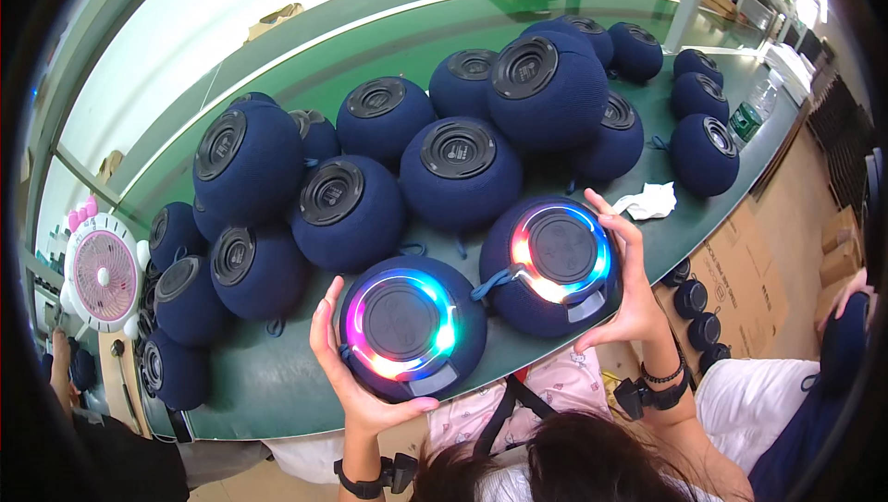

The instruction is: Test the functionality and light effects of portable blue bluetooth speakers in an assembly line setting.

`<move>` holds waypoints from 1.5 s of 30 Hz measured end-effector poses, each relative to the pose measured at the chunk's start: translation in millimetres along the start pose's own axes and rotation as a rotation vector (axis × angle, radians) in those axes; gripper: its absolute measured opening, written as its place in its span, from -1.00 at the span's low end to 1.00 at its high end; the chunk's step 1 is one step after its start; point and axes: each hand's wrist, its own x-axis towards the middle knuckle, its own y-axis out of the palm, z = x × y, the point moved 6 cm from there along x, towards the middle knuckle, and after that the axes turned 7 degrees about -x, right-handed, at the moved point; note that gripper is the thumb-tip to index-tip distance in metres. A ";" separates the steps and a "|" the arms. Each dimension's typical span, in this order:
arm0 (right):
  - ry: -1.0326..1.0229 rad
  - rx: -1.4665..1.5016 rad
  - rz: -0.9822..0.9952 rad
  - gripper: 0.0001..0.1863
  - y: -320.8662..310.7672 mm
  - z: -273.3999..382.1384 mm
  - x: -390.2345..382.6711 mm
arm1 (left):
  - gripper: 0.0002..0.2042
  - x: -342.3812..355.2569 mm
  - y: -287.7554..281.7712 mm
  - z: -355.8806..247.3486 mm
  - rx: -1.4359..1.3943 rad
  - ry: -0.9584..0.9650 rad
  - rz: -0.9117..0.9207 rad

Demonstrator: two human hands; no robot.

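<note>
Two round navy fabric-covered speakers sit side by side near the table's front edge, their black tops ringed with glowing coloured light. Around the left speaker [402, 317] my left hand [356, 398] is curled, fingers along its left side and thumb at its lower front. My right hand [636, 294] grips the right speaker [560, 252] from its right side, fingers toward the top and thumb low. A blue cord loop [495, 282] lies between the two. Behind them stand several more navy speakers [461, 169], unlit, with black round bases facing up; some are stacked on others.
The green table [268, 410] curves across the view. A crumpled white tissue [650, 201] lies right of my right hand. At the far right is a plastic bottle [751, 114]; at left, a pink-and-white fan [104, 275]. Other people are at both sides, near cardboard [740, 271] on the right.
</note>
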 end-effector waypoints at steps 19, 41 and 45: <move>-0.176 -0.276 -0.058 0.24 -5.8 24.1 0.2 | 0.43 -4.0 -1.0 -3.5 0.013 -0.023 0.093; -0.774 -0.335 0.184 -0.64 181.3 131.2 -32.6 | -0.76 -363.3 -213.8 172.1 -0.105 -0.636 -1.424; -0.910 -0.172 0.386 -0.50 223.1 155.0 -40.9 | -0.77 -367.1 -239.0 208.2 -0.135 -0.680 -1.309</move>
